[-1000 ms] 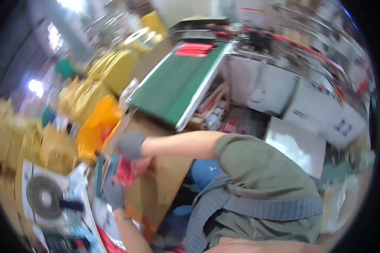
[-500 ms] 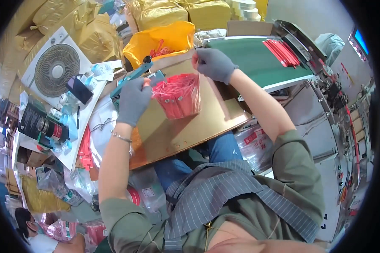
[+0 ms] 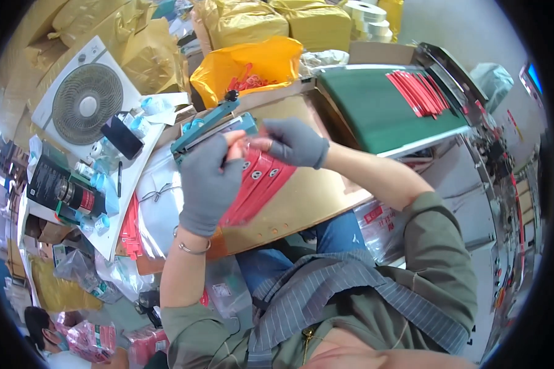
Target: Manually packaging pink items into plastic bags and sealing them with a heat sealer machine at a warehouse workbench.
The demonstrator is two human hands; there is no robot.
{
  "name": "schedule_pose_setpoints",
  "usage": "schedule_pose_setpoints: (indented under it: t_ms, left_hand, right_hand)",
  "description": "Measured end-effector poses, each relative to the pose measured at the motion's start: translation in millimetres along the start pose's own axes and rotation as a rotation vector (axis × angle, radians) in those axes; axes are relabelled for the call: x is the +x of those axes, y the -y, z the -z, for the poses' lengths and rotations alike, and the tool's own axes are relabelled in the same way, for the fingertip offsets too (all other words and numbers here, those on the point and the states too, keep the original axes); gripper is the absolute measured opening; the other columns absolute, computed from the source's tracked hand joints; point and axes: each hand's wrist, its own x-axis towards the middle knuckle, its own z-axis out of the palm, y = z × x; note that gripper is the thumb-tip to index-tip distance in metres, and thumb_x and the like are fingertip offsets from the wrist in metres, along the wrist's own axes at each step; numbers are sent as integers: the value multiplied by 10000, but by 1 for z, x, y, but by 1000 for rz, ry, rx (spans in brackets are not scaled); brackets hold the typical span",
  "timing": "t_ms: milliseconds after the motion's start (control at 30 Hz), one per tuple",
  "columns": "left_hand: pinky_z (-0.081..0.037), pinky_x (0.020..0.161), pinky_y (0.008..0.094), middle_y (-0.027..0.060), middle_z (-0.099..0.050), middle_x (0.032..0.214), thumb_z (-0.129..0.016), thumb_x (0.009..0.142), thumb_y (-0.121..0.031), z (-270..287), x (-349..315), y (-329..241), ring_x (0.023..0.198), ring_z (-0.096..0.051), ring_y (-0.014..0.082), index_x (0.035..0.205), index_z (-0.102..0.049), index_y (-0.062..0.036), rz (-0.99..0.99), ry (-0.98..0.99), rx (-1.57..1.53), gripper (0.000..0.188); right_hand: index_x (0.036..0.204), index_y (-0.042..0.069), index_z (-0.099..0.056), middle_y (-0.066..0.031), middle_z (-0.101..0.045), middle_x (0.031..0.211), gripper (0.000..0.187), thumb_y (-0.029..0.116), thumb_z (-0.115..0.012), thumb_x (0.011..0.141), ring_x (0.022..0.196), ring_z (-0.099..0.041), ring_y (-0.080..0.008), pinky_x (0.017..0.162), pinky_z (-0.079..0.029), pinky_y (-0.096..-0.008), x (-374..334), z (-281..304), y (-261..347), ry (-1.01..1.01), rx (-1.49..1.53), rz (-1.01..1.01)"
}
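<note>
A clear plastic bag packed with red strip-like packets [image 3: 261, 183] hangs tilted over the brown work board [image 3: 326, 190]. Small round black-and-white marks show on its side. My left hand [image 3: 212, 184], in a grey glove with bare fingertips, is closed at the bag's gathered top and covers part of its left side. Close beside it, my gloved right hand [image 3: 297, 142] pinches at the same top. The fingertips of both hands almost meet, and the thin film between them is blurred. Just behind the hands stands a teal lever tool [image 3: 209, 126].
A yellow bag [image 3: 246, 64] holding red pieces stands behind the board. Red strips [image 3: 417, 92] lie on the green belt [image 3: 366, 111] at right. At left are a fan [image 3: 87, 106], a phone [image 3: 122, 136] and a flask [image 3: 74, 195]. Another person [image 3: 40, 329] is at lower left.
Both hands have come together at the bag's top, the right moving in toward the left and down. The bag, upright on the board before, is now tilted and nearer me.
</note>
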Motion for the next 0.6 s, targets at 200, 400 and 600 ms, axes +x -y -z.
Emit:
schedule_pose_setpoints:
  t_ms: [200, 400, 600]
  left_hand:
    - [-474, 806, 268, 31, -647, 995, -768, 703, -117, -8, -30, 124, 886, -589, 104, 1109, -613, -21, 679, 375, -593, 446]
    - [-484, 774, 289, 27, -659, 939, -755, 728, -125, -64, -54, 221, 832, -614, 126, 1040, -646, -15, 791, 39, -708, 349]
    - [-487, 819, 305, 54, -640, 1033, -743, 749, -150, -42, -28, 280, 902, -613, 165, 1100, -616, -22, 885, -173, -747, 395]
  right_hand:
    - [808, 36, -588, -96, -573, 643, 246, 273, -637, 854, 658, -579, -137, 595, -458, -307, 48, -68, -44, -94, 229, -375]
    - [875, 70, -589, -150, -624, 896, 355, 419, -601, 816, 833, -609, -337, 720, -478, -432, 127, -103, -159, -313, -20, -723]
    - [879, 106, -629, -106, -603, 890, 273, 366, -623, 794, 802, -616, -313, 703, -485, -417, 184, -104, -121, -190, -251, -393]
